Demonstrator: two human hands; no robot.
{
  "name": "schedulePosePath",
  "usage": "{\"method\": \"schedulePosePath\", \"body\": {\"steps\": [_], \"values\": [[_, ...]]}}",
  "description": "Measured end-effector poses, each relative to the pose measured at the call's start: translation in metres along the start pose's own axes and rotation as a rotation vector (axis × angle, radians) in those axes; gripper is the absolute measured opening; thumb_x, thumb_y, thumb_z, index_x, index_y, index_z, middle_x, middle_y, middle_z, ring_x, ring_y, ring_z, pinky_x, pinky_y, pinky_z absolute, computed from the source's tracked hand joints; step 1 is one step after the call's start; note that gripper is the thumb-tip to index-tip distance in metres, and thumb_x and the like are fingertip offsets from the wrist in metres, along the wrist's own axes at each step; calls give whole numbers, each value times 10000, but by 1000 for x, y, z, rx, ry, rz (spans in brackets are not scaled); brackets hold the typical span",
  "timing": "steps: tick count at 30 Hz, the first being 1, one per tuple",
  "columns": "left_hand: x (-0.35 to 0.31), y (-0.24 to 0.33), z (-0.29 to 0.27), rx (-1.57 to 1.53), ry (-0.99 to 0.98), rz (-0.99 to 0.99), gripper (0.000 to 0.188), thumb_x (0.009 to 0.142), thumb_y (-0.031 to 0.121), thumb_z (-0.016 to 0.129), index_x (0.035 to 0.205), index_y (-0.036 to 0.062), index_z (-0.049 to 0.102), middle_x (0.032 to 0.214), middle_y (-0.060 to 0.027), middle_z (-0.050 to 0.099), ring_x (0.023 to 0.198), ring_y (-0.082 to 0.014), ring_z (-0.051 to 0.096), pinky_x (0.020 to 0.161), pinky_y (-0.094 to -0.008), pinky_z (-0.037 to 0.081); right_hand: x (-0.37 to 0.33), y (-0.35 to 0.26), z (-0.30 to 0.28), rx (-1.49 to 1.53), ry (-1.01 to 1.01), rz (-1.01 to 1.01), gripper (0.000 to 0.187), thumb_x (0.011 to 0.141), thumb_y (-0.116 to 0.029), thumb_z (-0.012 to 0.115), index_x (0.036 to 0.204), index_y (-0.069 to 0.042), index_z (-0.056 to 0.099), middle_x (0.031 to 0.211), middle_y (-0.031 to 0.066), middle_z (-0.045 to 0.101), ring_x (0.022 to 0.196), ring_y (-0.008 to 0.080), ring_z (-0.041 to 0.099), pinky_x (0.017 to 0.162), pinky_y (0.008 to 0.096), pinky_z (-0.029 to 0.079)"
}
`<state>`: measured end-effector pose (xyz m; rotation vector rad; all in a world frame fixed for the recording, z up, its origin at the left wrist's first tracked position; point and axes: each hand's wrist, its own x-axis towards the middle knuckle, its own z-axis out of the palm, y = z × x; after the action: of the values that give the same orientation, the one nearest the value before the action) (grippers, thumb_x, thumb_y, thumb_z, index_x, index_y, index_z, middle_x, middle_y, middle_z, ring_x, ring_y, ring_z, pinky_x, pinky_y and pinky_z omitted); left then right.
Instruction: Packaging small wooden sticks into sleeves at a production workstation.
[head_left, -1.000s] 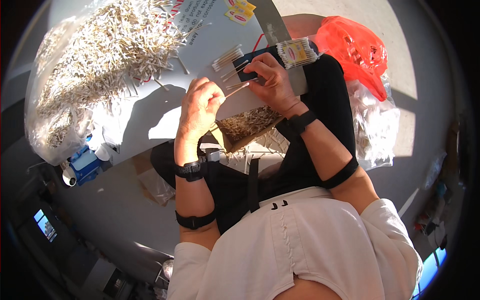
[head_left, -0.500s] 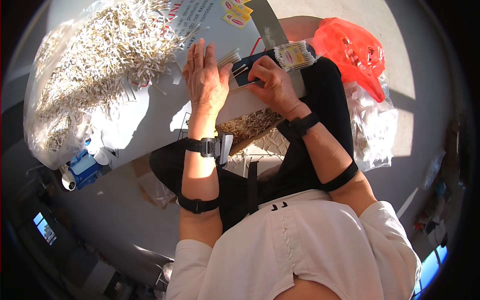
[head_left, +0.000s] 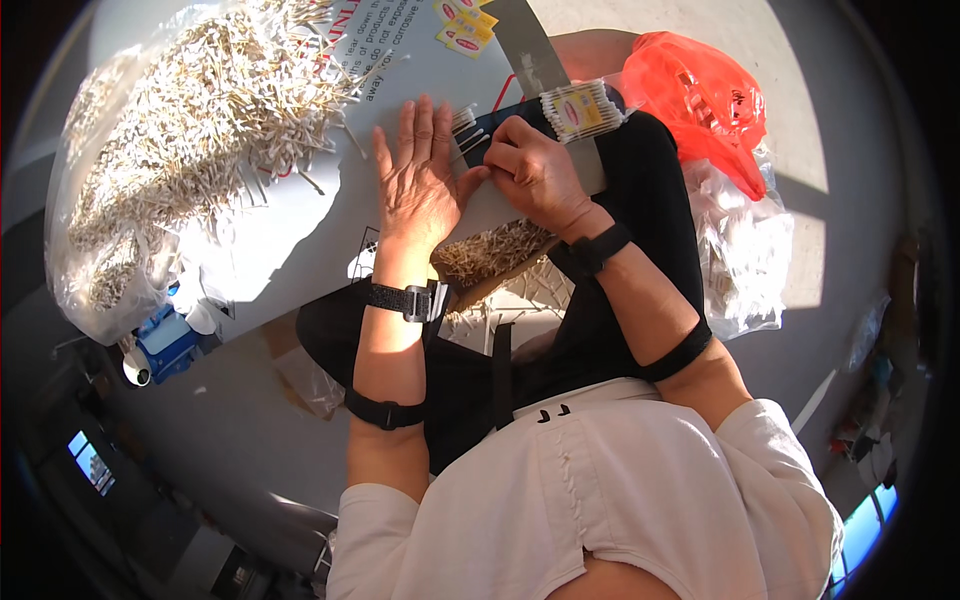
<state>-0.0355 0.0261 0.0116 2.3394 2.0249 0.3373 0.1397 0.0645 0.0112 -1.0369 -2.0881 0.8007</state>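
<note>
Evidently, from the head view, the left hand (head_left: pixel 422 195) is flattened palm down over the worktop (head_left: pixel 340 230), fingers spread and released. The right hand (head_left: pixel 537 175) has curled fingers; I cannot tell whether they grip anything. Loose cotton swabs (head_left: pixel 464 121) lie between both hands' fingers, near the swab pack (head_left: pixel 582 110).

Sunny light makes the worktop (head_left: pixel 345 222) glare white near its left end and brightens the floor (head_left: pixel 795 110) past its right edge, a shadow (head_left: pixel 325 245) darkens its near edge, and the view's dim, fuzzy rim bends into black corners.
</note>
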Motion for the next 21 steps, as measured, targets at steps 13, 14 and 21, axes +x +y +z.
{"method": "schedulePosePath", "body": {"steps": [13, 14, 21], "values": [[4, -2, -6, -83, 37, -12, 691, 860, 363, 664, 1421, 51, 408, 1489, -137, 379, 1407, -309, 318, 1133, -556, 217, 1, -3, -1, -11, 31, 4, 59, 712, -48, 679, 726, -63, 624, 856, 75, 560, 792, 293, 622, 657, 401, 506], [7, -2, -7, -143, 117, -68, 591, 849, 268, 691, 1358, 51, 483, 1426, -131, 456, 1359, -318, 386, 1111, -540, 264, 1, -3, -1, -11, 21, 9, 64, 714, -51, 680, 730, -62, 619, 861, 77, 562, 795, 294, 622, 658, 400, 505], [20, -12, -8, -351, 344, -211, 312, 761, 10, 672, 1065, 61, 630, 1104, -86, 602, 1127, -307, 533, 981, -471, 387, -5, -4, 1, 114, 97, 74, 161, 682, -35, 714, 778, -50, 586, 919, 88, 564, 798, 297, 616, 661, 387, 508]]}}
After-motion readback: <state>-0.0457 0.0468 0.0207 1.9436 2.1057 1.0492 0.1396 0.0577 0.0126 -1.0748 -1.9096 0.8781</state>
